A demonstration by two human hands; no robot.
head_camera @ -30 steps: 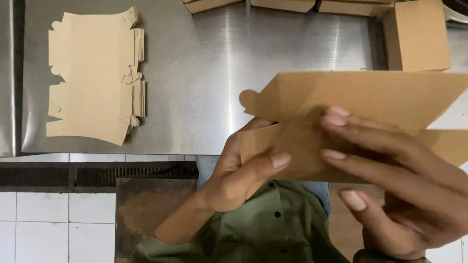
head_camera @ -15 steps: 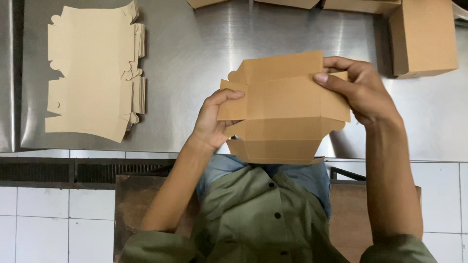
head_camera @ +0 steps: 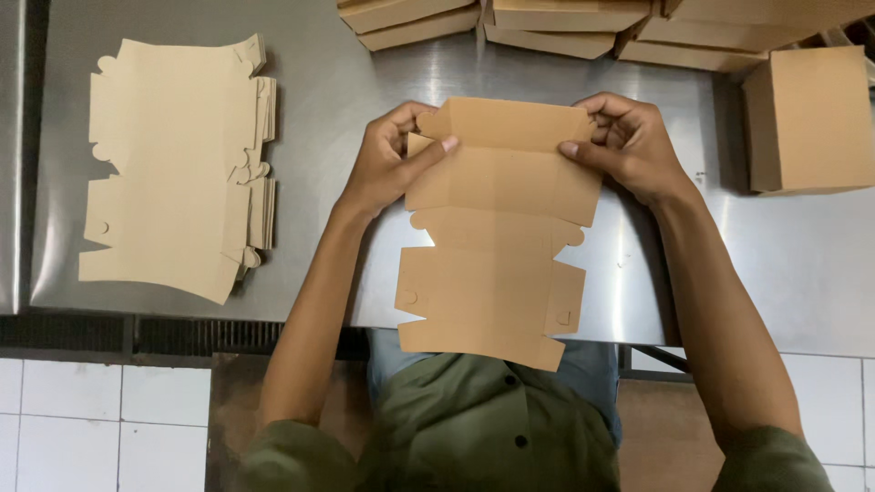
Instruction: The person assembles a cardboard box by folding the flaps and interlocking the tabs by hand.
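With my left hand and right hand pinching the far corners of the flat cardboard box blank over the steel table, I'm folding its top flap, and creasing it squarely seems next.

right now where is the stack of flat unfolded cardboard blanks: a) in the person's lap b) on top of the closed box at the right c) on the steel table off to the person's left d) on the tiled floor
c: the stack of flat blanks lies on the steel table, left of the left hand, apart from the blank being held.
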